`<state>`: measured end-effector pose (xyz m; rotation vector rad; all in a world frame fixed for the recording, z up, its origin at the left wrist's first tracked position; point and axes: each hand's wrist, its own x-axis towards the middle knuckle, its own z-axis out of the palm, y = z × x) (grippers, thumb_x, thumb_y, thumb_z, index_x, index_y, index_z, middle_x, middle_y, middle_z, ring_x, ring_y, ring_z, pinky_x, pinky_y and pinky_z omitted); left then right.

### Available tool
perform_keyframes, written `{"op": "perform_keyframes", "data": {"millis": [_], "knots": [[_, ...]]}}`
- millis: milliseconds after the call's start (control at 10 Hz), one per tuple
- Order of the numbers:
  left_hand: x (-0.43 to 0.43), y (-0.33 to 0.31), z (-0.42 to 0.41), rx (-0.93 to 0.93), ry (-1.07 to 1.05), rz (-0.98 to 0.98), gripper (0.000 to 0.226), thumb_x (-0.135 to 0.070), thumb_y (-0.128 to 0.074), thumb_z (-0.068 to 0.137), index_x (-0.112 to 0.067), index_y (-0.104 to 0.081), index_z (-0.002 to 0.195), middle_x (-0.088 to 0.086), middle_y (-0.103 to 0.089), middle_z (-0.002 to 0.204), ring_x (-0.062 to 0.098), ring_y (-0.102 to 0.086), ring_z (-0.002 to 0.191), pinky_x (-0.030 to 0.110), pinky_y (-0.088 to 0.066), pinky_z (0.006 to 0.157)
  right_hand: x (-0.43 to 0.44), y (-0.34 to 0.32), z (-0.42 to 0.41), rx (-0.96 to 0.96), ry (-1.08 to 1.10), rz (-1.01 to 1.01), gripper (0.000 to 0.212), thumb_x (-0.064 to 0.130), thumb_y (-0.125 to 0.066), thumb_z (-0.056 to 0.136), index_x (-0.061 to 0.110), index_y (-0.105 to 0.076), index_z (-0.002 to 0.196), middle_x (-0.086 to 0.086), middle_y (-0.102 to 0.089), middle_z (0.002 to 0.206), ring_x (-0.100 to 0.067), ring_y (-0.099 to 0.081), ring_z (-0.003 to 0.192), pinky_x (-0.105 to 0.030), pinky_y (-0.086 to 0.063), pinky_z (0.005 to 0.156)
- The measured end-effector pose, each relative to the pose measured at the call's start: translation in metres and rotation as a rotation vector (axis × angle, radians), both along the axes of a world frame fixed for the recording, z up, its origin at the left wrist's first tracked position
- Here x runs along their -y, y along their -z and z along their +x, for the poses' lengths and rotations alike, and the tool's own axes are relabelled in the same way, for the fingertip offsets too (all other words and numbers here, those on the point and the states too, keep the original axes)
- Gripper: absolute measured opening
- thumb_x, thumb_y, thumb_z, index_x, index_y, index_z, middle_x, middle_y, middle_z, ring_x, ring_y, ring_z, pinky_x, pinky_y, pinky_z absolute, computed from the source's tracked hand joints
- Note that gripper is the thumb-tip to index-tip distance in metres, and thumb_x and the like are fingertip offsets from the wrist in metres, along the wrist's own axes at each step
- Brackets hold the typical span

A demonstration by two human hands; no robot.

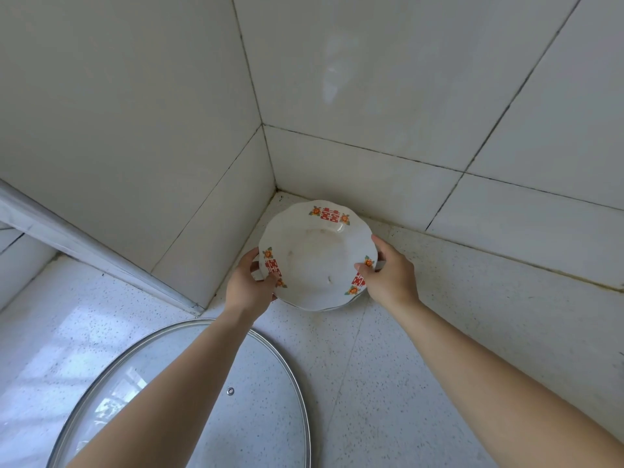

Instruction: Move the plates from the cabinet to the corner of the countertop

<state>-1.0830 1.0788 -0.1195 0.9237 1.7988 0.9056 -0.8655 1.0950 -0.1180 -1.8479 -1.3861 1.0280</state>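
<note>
At the inner corner of the countertop point(422, 332), both hands grip one white plate point(314, 258) by opposite sides of its scalloped rim. The left hand point(248, 287) has its thumb laid over the rim's top face and its fingers curled beneath. The right hand point(393, 276) mirrors it, with the thumb pressing the top of the rim and the fingers wrapped under and behind. The plate sits close against the two tiled walls point(135, 130), tipped slightly toward the viewer. Whether it rests on the counter or is just above it, I cannot tell. A thin second edge point(353, 300) shows under its near right side — perhaps another plate, but that is unclear.

On the rim, a red double-happiness character point(330, 214) — 囍 — is printed between small orange flowers point(316, 211). The same motif appears beside each thumb, partly covered. Nearer the viewer, a glass lid point(209, 400) with a metal band lies flat on the speckled counter, under the left forearm.
</note>
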Motion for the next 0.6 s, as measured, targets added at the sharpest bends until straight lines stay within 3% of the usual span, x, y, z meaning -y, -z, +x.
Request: {"op": "perform_keyframes", "data": {"millis": [100,200,300,400,600], "knots": [[0.004,-0.005,0.0,-0.023,0.016,-0.016,0.052,-0.005,-0.058,0.087,-0.017,-0.043,0.136,0.005,-0.056,0.118,0.027,-0.058,0.096,0.04,-0.055,0.075,0.004,-0.005,0.0,0.018,-0.023,-0.012,0.053,0.014,-0.065,0.084,0.019,-0.048,0.134,-0.002,-0.064,0.12,-0.016,-0.059,0.108,-0.027,-0.05,0.085],[0.015,-0.016,0.003,-0.191,0.136,-0.027,0.05,-0.018,-0.056,0.09,-0.015,-0.04,0.137,0.002,-0.057,0.121,0.024,-0.058,0.096,0.046,-0.054,0.084,0.013,-0.014,0.003,0.033,-0.046,-0.026,0.035,0.016,-0.061,0.088,0.015,-0.056,0.123,-0.004,-0.064,0.113,-0.013,-0.057,0.097,-0.024,-0.043,0.075],[0.033,-0.031,0.007,-0.37,0.269,-0.046,0.057,-0.03,-0.054,0.091,-0.015,-0.032,0.142,0.004,-0.051,0.136,0.024,-0.059,0.109,0.032,-0.046,0.088,0.026,-0.028,0.009,0.068,-0.06,-0.039,0.032,0.023,-0.059,0.09,0.012,-0.057,0.119,-0.005,-0.062,0.114,-0.02,-0.057,0.105,-0.024,-0.04,0.076],[0.053,-0.048,0.013,-0.455,0.337,-0.007,0.06,-0.033,-0.053,0.091,-0.015,-0.028,0.144,0.007,-0.046,0.14,0.023,-0.058,0.112,0.027,-0.042,0.084,0.041,-0.043,0.015,0.086,-0.081,-0.026,0.04,0.029,-0.06,0.089,0.014,-0.054,0.125,-0.004,-0.06,0.121,-0.02,-0.056,0.11,-0.023,-0.039,0.08],[0.1,-0.09,0.029,-0.582,0.408,0.139,0.054,-0.035,-0.047,0.094,-0.017,-0.031,0.143,0.005,-0.046,0.141,0.021,-0.052,0.12,0.031,-0.041,0.094,0.082,-0.081,0.018,0.117,-0.177,0.03,0.049,0.039,-0.058,0.088,0.019,-0.049,0.131,0.002,-0.057,0.123,-0.016,-0.056,0.107,-0.023,-0.039,0.079]]}}
